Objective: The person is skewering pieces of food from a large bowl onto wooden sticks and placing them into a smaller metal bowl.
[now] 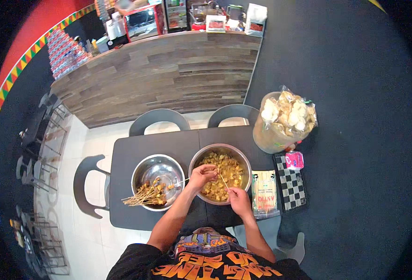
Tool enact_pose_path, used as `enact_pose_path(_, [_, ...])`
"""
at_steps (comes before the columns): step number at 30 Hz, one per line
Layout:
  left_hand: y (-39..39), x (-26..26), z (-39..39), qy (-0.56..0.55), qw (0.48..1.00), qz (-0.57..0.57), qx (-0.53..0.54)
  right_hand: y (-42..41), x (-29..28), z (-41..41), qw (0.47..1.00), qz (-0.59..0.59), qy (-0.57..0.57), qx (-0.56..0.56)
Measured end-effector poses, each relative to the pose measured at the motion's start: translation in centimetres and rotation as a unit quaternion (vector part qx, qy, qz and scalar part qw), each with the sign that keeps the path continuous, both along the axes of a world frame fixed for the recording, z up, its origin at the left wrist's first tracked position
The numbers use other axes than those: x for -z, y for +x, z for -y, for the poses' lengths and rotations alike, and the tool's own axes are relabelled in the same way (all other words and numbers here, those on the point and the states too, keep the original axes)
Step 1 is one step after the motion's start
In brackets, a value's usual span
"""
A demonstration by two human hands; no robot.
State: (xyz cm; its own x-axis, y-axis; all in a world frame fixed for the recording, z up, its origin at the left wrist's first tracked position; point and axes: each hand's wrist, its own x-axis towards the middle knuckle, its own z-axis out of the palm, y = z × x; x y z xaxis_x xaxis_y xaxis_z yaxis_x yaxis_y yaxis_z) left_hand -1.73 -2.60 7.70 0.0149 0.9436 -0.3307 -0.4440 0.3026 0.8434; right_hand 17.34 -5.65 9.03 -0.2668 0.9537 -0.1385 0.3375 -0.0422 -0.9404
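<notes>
Over a large metal bowl [195, 157] of yellow-sauced food chunks [227, 168], my two hands meet at a thin wooden skewer [223, 180]. My right hand [240, 202] pinches its lower end at the bowl's near right rim. The fingers of my left hand [204, 176] close at its upper tip; whether they also hold a chunk is hidden. To the left stands a shiny metal bowl [158, 164] with a bunch of loaded skewers [150, 196], their bare ends over the left rim. One more skewer [181, 182] points right across that bowl's rim, towards my left wrist.
Right of the bowls lie a pack of wooden skewers [264, 192], a checkered board [291, 189] and a pink packet [294, 160]. A tall container [267, 129] with bagged crackers [290, 110] stands at the back right corner. Chairs [90, 187] surround the black table [129, 150]; beyond is a wood-clad counter [157, 77].
</notes>
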Motion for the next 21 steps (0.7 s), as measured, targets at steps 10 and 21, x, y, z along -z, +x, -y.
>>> enact_pose_path(10, [0.2, 0.1, 0.4, -0.035, 0.991, 0.116, 0.059, -1.3, -2.0, 2.0, 0.997, 0.042, 0.005, 0.06])
enact_pose_path(21, [-0.3, 0.5, 0.3, -0.059, 0.993, 0.092, 0.046, -1.3, -2.4, 3.2, 0.997, 0.055, -0.008, 0.052])
